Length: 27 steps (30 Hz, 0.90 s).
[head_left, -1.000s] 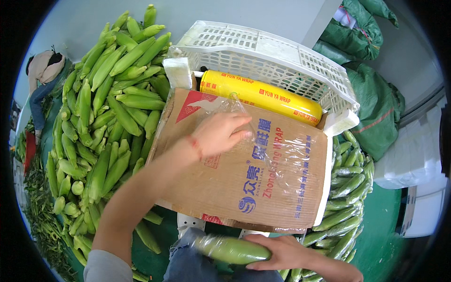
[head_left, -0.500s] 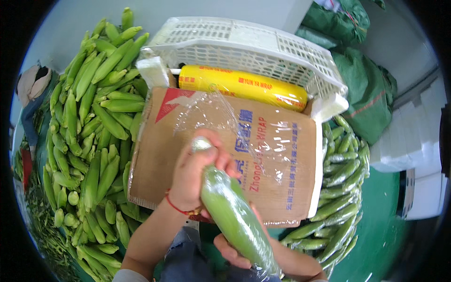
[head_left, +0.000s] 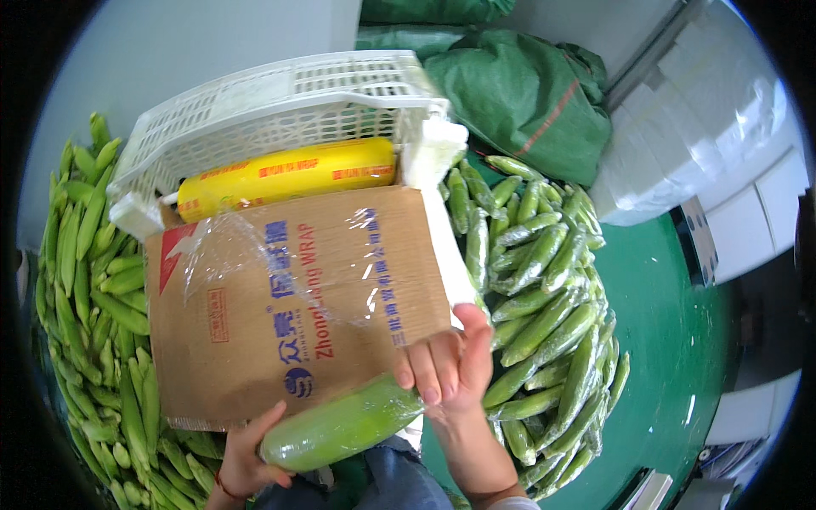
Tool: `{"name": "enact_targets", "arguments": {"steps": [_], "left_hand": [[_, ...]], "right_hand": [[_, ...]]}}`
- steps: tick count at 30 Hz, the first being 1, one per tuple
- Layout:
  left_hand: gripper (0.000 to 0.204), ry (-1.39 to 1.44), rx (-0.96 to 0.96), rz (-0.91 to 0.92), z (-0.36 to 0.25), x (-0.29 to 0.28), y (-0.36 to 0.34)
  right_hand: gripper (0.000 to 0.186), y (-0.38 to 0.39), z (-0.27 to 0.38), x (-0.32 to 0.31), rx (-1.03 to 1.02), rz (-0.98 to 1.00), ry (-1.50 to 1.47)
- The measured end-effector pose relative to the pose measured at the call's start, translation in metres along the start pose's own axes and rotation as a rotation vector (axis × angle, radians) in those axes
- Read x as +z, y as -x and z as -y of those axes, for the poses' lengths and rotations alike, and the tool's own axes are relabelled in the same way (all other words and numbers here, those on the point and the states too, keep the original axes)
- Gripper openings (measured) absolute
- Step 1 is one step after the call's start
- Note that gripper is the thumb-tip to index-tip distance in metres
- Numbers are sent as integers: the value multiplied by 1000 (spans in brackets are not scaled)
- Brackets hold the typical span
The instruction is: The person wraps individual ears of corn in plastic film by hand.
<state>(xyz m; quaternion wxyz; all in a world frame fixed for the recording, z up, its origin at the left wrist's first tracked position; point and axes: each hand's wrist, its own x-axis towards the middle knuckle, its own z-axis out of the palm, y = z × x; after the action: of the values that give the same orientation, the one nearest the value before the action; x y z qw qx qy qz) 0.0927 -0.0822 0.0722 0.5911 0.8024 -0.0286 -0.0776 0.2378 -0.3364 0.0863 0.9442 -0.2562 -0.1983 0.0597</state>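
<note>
A green ear of corn in its husk (head_left: 344,422), tightly covered in shiny clear film, lies crosswise in front of me, low over the near edge of a cardboard box (head_left: 246,340). My left hand (head_left: 248,455) grips its left end, with a red string around the wrist. At the right end, my right hand (head_left: 449,365) has its fingers curled over the tip and its thumb side raised. Loose clear film (head_left: 229,255) lies crumpled across the box top. Behind the box, a yellow roll of cling film (head_left: 289,172) rests in front of a white plastic crate (head_left: 272,102).
Unwrapped ears of corn (head_left: 93,340) are heaped at the left. On the green floor (head_left: 654,340) to the right is a pile of film-wrapped ears (head_left: 552,331). Green sacks (head_left: 527,102) and a stack of white boxes (head_left: 688,127) stand behind that pile.
My view has swung to the right. The wrapped ear has gone from pointing away from me to lying crosswise. My left hand has moved to its left end, my right hand to its right end.
</note>
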Motion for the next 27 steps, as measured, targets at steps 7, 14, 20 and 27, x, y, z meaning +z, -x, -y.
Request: {"name": "enact_targets", "arguments": {"steps": [7, 14, 20, 27], "left_hand": [[72, -207, 207, 125, -66, 46, -70], [55, -589, 249, 62, -35, 13, -41], [52, -858, 68, -345, 23, -58, -67], [18, -832, 187, -359, 49, -167, -129]], "right_hand": [[76, 39, -26, 25, 293, -453, 242], [60, -6, 87, -115, -31, -461, 1998], [56, -12, 23, -29, 94, 350, 2103], [11, -74, -46, -58, 129, 492, 1830]]}}
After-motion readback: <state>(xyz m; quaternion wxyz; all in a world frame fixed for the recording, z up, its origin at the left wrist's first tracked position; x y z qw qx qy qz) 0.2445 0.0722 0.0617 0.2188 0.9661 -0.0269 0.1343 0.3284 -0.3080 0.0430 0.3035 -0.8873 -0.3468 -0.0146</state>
